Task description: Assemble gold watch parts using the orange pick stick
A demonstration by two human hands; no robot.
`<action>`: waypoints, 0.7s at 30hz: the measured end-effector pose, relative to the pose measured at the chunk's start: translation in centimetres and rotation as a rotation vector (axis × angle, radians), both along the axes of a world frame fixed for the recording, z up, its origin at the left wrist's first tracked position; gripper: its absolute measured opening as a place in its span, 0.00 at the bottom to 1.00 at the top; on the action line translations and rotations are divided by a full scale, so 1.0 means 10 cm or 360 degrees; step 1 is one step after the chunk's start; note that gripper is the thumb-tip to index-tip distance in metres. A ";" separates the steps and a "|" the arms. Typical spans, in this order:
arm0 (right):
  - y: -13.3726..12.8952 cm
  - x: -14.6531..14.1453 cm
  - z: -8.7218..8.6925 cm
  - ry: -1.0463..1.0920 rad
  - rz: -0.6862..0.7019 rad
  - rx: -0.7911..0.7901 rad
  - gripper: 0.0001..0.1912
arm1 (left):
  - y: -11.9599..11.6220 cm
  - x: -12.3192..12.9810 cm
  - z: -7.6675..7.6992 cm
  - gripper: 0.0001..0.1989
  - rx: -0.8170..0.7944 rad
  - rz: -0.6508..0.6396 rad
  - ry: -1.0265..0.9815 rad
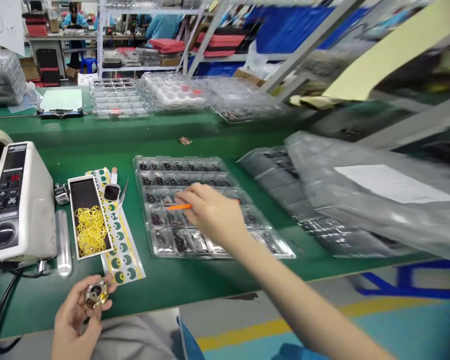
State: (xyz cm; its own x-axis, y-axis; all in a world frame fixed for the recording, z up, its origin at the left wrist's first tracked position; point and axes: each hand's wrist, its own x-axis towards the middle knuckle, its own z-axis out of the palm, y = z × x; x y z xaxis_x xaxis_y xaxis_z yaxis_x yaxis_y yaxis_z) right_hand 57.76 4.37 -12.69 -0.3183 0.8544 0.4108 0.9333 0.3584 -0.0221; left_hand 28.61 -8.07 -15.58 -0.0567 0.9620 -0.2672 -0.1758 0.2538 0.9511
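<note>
Near the table's front edge, my left hand [80, 317] is closed, its fingertips around a small round gold-and-silver part [96, 293] with a dark centre. My right hand [214, 212] reaches over a clear plastic tray [225, 252] divided into rows of compartments. Its fingers pinch a thin orange stick-like tool [179, 206], which points left; the tool's far end is hidden by the hand. Small dark parts [190, 167] sit in many of the compartments. Whether the tool touches any of them I cannot tell.
At left stand a white machine [20, 200] with a red display, a box of yellow rings [92, 231], a sticker sheet [122, 255], tweezers [123, 192] and a smartwatch [111, 192]. Grey plastic bags [360, 195] lie at right. More clear trays [174, 92] line the back ledge.
</note>
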 end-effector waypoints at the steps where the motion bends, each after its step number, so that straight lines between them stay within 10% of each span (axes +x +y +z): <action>1: 0.10 0.20 0.01 -0.0066 0.0014 -0.0036 0.14 | 0.01 -0.01 0.00 0.16 0.0014 -0.0001 0.0017; 9: 0.45 0.58 -0.09 -0.0267 0.0365 -0.0086 0.12 | 0.08 0.07 0.06 0.17 -0.0005 -0.0120 -0.0117; 21: -0.89 -0.86 -0.03 0.0289 0.0888 0.0563 0.14 | 0.39 0.34 0.35 0.22 -0.0267 -0.0596 -0.0374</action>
State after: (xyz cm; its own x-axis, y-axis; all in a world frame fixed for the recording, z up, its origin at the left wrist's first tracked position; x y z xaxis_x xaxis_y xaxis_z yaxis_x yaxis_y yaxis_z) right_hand 49.19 -4.49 -13.04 -0.5719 0.3871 0.7233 0.5993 0.7992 0.0462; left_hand 32.06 -4.16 -12.07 0.3663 0.8473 -0.3846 -0.2483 0.4873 0.8372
